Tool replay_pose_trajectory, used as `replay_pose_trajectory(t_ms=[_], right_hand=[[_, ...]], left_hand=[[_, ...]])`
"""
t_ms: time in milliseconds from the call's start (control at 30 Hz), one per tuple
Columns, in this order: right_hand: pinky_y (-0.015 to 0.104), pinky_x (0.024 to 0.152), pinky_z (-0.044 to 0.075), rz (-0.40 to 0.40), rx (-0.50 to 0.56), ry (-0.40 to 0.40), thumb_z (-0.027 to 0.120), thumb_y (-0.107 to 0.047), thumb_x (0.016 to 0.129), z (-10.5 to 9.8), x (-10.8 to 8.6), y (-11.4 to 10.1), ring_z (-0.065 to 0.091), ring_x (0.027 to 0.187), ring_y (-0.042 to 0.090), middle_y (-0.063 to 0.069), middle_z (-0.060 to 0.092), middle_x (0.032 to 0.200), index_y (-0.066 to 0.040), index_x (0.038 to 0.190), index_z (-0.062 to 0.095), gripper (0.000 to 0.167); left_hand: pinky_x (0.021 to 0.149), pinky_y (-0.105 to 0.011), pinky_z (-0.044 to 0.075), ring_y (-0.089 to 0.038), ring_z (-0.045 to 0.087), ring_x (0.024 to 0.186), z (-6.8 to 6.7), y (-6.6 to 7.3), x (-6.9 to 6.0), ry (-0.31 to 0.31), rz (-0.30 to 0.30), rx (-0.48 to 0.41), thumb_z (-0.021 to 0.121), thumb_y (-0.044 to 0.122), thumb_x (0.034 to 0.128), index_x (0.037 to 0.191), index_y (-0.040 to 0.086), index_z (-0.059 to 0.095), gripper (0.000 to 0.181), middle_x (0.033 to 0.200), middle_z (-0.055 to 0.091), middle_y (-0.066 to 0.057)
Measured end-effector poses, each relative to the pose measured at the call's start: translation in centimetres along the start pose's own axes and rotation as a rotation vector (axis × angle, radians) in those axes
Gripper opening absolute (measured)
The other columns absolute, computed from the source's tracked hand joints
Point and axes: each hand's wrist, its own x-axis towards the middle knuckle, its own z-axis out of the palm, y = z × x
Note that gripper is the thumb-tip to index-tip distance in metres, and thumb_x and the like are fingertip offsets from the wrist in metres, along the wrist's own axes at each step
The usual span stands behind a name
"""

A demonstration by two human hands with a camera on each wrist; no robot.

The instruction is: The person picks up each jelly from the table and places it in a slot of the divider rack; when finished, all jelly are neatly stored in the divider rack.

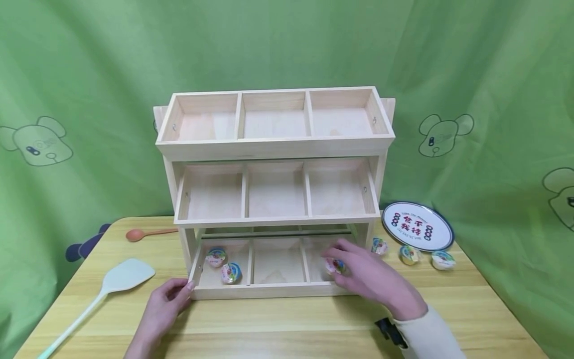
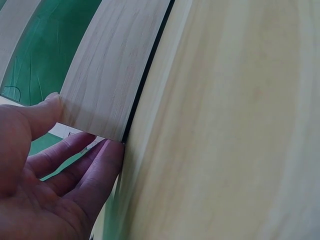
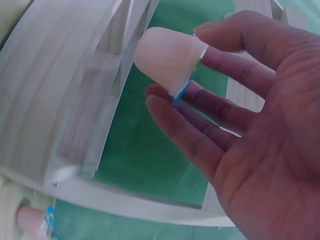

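Note:
A three-tier wooden rack stands on the table, each tier split into three compartments. My right hand pinches a pink jelly cup over the bottom tier's right compartment; in the right wrist view the hand holds the cup by its lid rim. Two jelly cups lie in the bottom left compartment. My left hand grips the bottom tier's front left corner; in the left wrist view thumb and fingers of the hand touch the end of the wooden board.
Right of the rack lie three jelly cups and a round plate. At the left are a pale spatula and an orange spoon. Green cloth hangs behind and at both sides.

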Motion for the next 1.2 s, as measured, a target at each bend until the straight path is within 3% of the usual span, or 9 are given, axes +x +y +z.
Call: replay_pose_trajectory(t_ms=[533, 833, 1200], right_hand=[[0.020, 0.067, 0.053, -0.053, 0.050, -0.007, 0.074, -0.012, 0.085, 1.8, 3.1, -1.0, 0.060, 0.083, 0.016, 0.000, 0.058, 0.112, -0.010, 0.122, 0.068, 0.038], [0.024, 0.076, 0.055, -0.066, 0.128, -0.039, 0.073, -0.018, 0.088, 2.6, 5.1, -2.1, 0.061, 0.095, 0.017, 0.002, 0.058, 0.120, -0.013, 0.126, 0.066, 0.038], [0.026, 0.081, 0.054, -0.043, 0.081, -0.108, 0.071, -0.021, 0.090, 3.8, 7.3, -3.2, 0.059, 0.099, 0.017, 0.005, 0.059, 0.123, -0.015, 0.123, 0.067, 0.034]], left_hand=[[0.083, -0.023, 0.056, -0.021, 0.061, 0.097, -0.1, 0.4, 0.0, 0.005, -0.001, 0.007, 0.064, 0.017, 0.0973, 0.122, -0.011, 0.057, 0.038, 0.110, 0.062, -0.018], [0.082, -0.022, 0.056, -0.023, 0.062, 0.099, 0.2, 0.3, -0.1, 0.005, 0.008, 0.014, 0.066, 0.020, 0.0965, 0.122, -0.011, 0.058, 0.041, 0.112, 0.063, -0.019], [0.084, -0.023, 0.056, -0.021, 0.061, 0.099, 0.1, 0.4, -0.1, -0.007, -0.007, 0.009, 0.065, 0.020, 0.0973, 0.123, -0.011, 0.056, 0.041, 0.112, 0.062, -0.019]])
